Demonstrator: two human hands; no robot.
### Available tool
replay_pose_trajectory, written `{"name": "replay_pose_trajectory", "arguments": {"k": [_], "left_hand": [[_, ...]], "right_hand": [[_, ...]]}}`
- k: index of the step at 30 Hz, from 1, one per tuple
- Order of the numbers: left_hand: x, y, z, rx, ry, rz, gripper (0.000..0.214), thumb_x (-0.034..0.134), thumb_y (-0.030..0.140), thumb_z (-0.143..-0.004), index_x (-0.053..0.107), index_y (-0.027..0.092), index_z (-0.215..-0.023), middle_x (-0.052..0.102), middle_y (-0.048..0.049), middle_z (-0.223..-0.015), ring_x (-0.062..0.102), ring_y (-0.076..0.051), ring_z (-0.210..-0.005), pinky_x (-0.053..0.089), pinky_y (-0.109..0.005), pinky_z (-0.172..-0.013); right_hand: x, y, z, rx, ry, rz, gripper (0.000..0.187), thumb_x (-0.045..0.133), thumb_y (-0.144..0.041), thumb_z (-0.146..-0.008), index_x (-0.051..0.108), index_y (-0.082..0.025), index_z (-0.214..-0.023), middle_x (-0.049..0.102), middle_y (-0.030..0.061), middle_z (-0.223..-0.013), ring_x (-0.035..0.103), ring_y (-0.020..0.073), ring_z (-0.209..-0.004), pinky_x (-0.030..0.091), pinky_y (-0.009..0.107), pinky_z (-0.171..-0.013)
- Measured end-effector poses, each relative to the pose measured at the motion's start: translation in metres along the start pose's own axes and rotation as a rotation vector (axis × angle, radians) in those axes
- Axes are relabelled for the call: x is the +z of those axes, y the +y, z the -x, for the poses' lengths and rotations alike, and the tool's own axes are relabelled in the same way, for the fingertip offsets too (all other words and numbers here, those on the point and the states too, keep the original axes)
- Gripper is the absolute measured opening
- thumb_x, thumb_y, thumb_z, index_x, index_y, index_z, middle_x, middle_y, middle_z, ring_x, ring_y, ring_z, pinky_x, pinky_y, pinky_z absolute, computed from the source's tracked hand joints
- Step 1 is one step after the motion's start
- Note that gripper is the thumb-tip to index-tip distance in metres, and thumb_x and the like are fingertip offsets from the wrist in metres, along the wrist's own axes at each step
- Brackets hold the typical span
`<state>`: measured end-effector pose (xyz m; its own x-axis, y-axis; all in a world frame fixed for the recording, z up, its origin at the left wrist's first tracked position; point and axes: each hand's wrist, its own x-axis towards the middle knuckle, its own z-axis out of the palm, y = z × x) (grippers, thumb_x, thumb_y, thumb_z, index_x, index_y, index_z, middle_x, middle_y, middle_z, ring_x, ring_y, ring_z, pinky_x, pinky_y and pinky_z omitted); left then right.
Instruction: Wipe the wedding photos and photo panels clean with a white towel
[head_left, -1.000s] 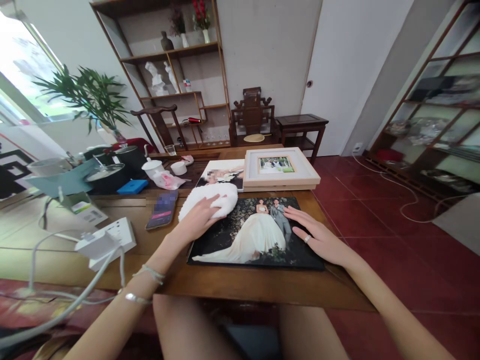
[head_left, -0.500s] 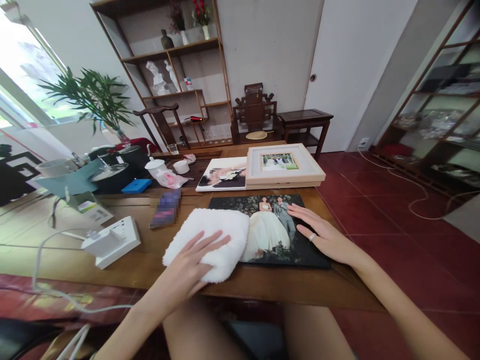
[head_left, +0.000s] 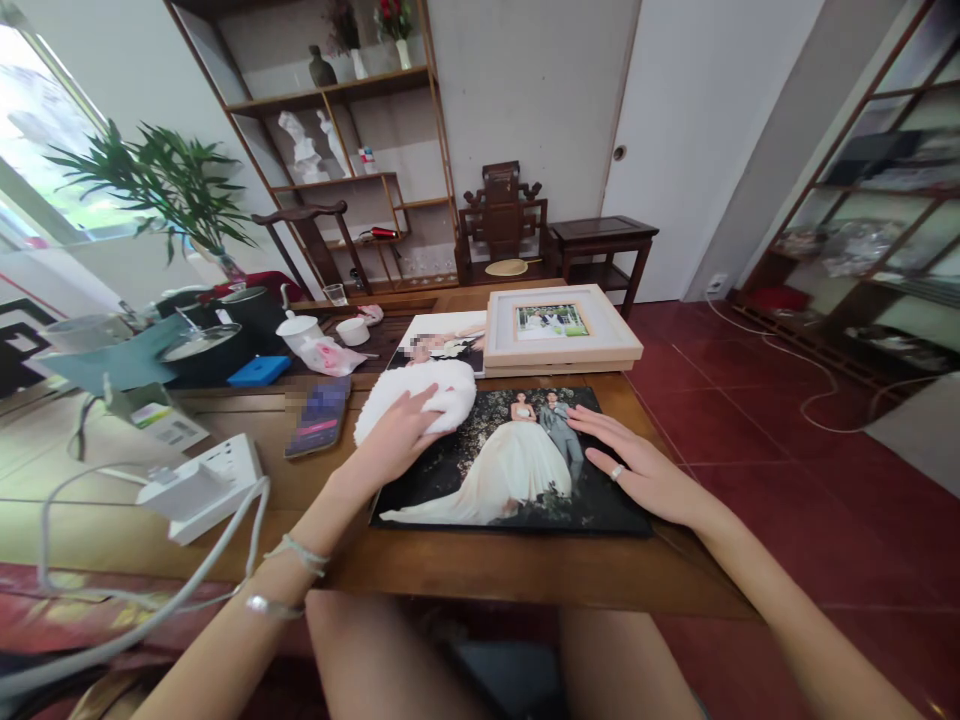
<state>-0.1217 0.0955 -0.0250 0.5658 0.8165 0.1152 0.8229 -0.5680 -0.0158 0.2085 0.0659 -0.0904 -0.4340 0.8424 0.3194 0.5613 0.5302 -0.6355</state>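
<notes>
L hand (head_left: 394,430) on white cloth (head_left: 412,393) over photo panel's (head_left: 517,470) far-L corner; can't tell if grip's clamped. R hand (head_left: 637,468) on panel's R side, grip apart. Panel flat on bench (head_left: 487,572), framed pic (head_left: 551,322) just behind.

Stopped just ahead of the left grip (head_left: 397,440) by a bunched white cloth (head_left: 377,402), and past that by a white picture (head_left: 469,352). Blocked to its left by a phone (head_left: 321,418), then a power strip (head_left: 217,490) and a cable (head_left: 172,605). Walled off well ahead of the right grip (head_left: 649,478) by stacked frames (head_left: 495,345). Free to cross between both grips, low over the flat photo (head_left: 514,465). Open right of the right grip, over the red floor (head_left: 787,490).
</notes>
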Motion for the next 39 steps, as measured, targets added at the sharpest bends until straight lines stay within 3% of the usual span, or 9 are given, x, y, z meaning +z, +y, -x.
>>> {"name": "replay_pose_trajectory", "arguments": {"k": [5,11,14,19,23,26,32,36,39], "left_hand": [[0.000,0.045,0.039,0.161,-0.024,-0.008,0.016,0.052,0.016,-0.085,0.068,0.019,-0.087,0.036,-0.0060,-0.146,0.025,-0.028,-0.138,0.025,-0.054,-0.110],[-0.002,0.084,0.082,0.323,0.020,0.026,0.018,0.056,0.014,-0.082,0.062,0.018,-0.066,0.029,-0.0020,-0.149,0.021,-0.029,-0.139,0.019,-0.054,-0.113],[-0.005,0.085,0.075,0.290,-0.016,0.040,0.010,0.058,0.013,-0.080,0.065,0.019,-0.075,0.029,-0.0030,-0.149,0.023,-0.030,-0.138,0.023,-0.055,-0.111],[-0.006,0.068,0.027,0.154,-0.101,0.030,0.017,0.057,0.015,-0.083,0.066,0.020,-0.096,0.036,-0.0051,-0.146,0.029,-0.030,-0.136,0.029,-0.055,-0.108],[0.000,0.050,-0.011,0.074,-0.062,-0.018,0.022,0.050,0.021,-0.090,0.063,0.015,-0.106,0.040,-0.0107,-0.143,0.030,-0.030,-0.135,0.031,-0.054,-0.106],[0.002,0.052,-0.024,0.029,-0.036,-0.059,0.025,0.046,0.024,-0.092,0.063,0.013,-0.107,0.040,-0.0129,-0.143,0.030,-0.032,-0.135,0.032,-0.057,-0.105],[0.007,0.100,0.003,0.074,-0.032,-0.064,0.019,0.058,0.020,-0.085,0.066,0.019,-0.102,0.040,-0.0079,-0.144,0.032,-0.032,-0.134,0.032,-0.057,-0.106],[0.019,0.136,0.036,0.260,0.137,-0.011,0.015,0.054,0.021,-0.086,0.069,0.023,-0.085,0.040,-0.0038,-0.144,0.034,-0.031,-0.133,0.031,-0.056,-0.106],[0.021,0.145,0.046,0.332,0.214,0.008,0.017,0.052,0.019,-0.087,0.069,0.023,-0.086,0.039,-0.0039,-0.145,0.033,-0.030,-0.134,0.028,-0.055,-0.108]], "right_hand": [[0.000,0.000,0.000,-0.002,0.005,0.007,0.041,0.040,-0.040,-0.093,0.046,-0.031,-0.133,0.040,0.0022,-0.146,0.031,0.0250,-0.137,0.026,0.051,-0.112],[0.000,0.001,0.000,-0.003,-0.010,0.025,0.041,0.039,-0.039,-0.093,0.045,-0.031,-0.133,0.038,0.0014,-0.147,0.029,0.0242,-0.137,0.025,0.051,-0.113],[0.000,0.001,0.000,-0.005,-0.011,0.029,0.042,0.039,-0.039,-0.093,0.045,-0.030,-0.134,0.038,0.0013,-0.147,0.029,0.0245,-0.138,0.024,0.050,-0.113],[-0.001,0.001,0.000,-0.012,-0.018,0.019,0.043,0.039,-0.040,-0.093,0.044,-0.031,-0.134,0.037,0.0013,-0.148,0.028,0.0243,-0.138,0.024,0.051,-0.113],[-0.001,0.001,0.000,-0.003,-0.006,0.004,0.042,0.039,-0.042,-0.093,0.045,-0.031,-0.133,0.039,0.0009,-0.147,0.029,0.0237,-0.138,0.025,0.048,-0.114],[0.000,0.000,0.000,-0.003,0.001,-0.001,0.042,0.039,-0.041,-0.093,0.046,-0.031,-0.133,0.040,0.0012,-0.146,0.030,0.0237,-0.137,0.025,0.048,-0.113],[0.000,0.002,0.000,-0.014,-0.011,0.011,0.043,0.039,-0.038,-0.093,0.044,-0.028,-0.135,0.038,0.0034,-0.147,0.029,0.0234,-0.138,0.024,0.049,-0.114],[0.000,0.002,0.000,-0.022,-0.003,0.008,0.042,0.040,-0.038,-0.093,0.046,-0.027,-0.133,0.040,0.0034,-0.146,0.030,0.0226,-0.137,0.023,0.047,-0.114],[0.000,0.001,0.000,-0.022,-0.011,-0.001,0.042,0.039,-0.038,-0.093,0.046,-0.026,-0.133,0.039,0.0043,-0.147,0.030,0.0220,-0.138,0.023,0.047,-0.114]]}}
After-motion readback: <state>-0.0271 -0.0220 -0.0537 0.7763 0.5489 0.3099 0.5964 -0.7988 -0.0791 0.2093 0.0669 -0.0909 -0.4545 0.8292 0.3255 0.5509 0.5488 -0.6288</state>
